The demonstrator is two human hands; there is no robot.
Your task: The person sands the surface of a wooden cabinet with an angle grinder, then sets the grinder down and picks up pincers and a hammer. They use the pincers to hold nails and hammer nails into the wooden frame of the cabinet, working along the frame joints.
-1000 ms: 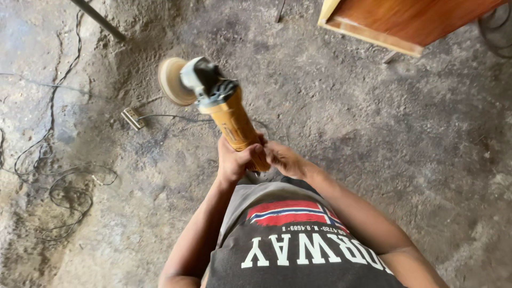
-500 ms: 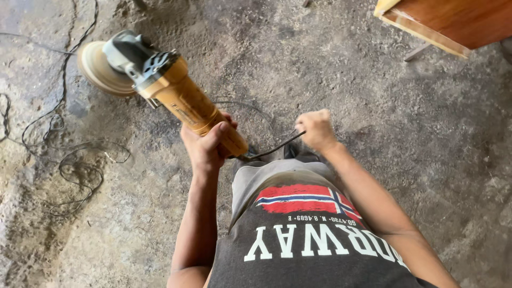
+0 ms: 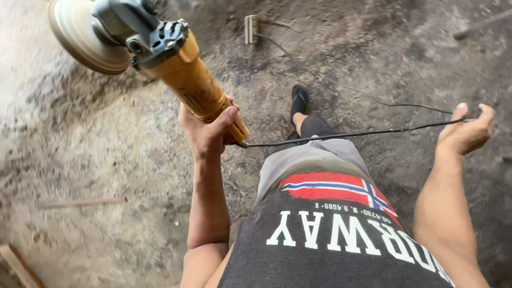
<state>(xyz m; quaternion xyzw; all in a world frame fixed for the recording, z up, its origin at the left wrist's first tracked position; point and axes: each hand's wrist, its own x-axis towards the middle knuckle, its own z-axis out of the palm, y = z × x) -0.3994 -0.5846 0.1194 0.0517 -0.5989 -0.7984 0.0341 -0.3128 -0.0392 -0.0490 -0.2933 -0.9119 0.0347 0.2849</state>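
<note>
A workshop: rough dusty concrete floor (image 3: 106,176), angle grinder (image 3: 160,58).

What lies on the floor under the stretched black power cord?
Under the thin black power cord show the person's dark-trousered leg, a black sandal and rough grey concrete floor. The floor directly beneath the leg is covered.

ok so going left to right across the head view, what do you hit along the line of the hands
sanding disc → grey gear head → yellow grinder body → left hand gripping it → black power cord stretched across → right hand holding the cord
</note>
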